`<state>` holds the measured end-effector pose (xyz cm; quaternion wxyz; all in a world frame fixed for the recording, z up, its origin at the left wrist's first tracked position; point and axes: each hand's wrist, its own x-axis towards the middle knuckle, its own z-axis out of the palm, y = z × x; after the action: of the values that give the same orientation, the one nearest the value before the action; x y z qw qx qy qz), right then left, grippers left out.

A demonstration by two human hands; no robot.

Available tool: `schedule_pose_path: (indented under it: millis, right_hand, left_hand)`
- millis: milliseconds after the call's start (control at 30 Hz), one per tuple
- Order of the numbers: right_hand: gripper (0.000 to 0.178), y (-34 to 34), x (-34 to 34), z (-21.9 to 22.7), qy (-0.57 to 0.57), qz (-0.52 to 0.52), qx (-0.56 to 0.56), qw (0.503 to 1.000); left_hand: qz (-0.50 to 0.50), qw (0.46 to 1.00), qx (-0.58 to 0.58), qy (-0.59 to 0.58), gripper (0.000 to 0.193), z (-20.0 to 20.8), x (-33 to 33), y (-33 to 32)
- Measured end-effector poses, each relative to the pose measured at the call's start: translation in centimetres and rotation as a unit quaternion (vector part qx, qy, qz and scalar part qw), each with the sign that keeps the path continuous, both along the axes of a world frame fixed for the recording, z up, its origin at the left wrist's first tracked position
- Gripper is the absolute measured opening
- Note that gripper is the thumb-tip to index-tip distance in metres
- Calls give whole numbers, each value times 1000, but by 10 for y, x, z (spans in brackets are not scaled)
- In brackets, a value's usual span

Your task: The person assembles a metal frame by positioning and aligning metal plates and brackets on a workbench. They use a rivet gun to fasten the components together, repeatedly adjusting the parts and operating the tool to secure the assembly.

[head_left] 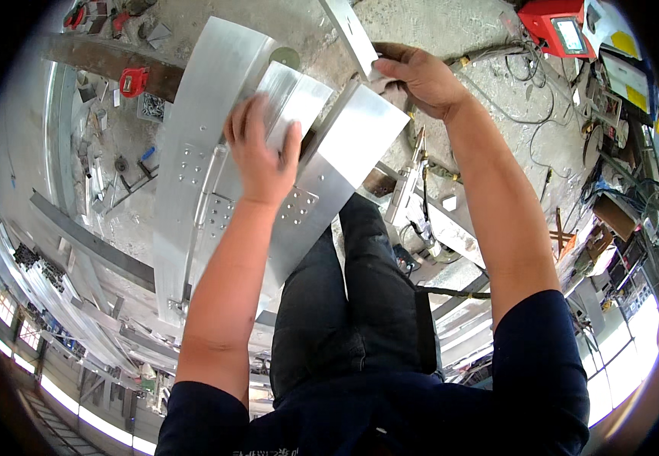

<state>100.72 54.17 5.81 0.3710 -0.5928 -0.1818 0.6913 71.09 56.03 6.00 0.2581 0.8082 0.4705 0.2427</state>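
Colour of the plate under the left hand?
Bare silvery-grey brushed metal plate, with the left hand flat on it; head view shows it.

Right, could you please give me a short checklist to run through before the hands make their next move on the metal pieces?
1. Left hand flat on the small shiny aluminium plate: ok.
2. Right hand gripping the narrow pale metal bar: ok, fingers closed round it.
3. Long curved aluminium panel with bolt holes resting steady: cannot tell.
4. Fingers away from pinch points between plates: cannot tell.
5. Grey cables off the work: ok.
6. Gloves worn: not ok, both hands bare.
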Motion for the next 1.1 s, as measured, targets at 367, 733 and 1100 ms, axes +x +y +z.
schedule_pose_path:
  millis: [367, 733, 1100]
  right_hand:
    - [44, 30, -22, -14, -214, 228, 38, 949]
    - [43, 21, -22, -21, -171, 214, 2, 962]
    - [41, 19, -26, -21, -168, 199, 21, 965]
  left_hand:
    - [-50, 981, 174, 71, 65, -8, 24, 118]
    - [4, 958, 4, 286, 115, -5, -35, 114]
    - [19, 958, 41, 282, 112, -18, -43, 110]
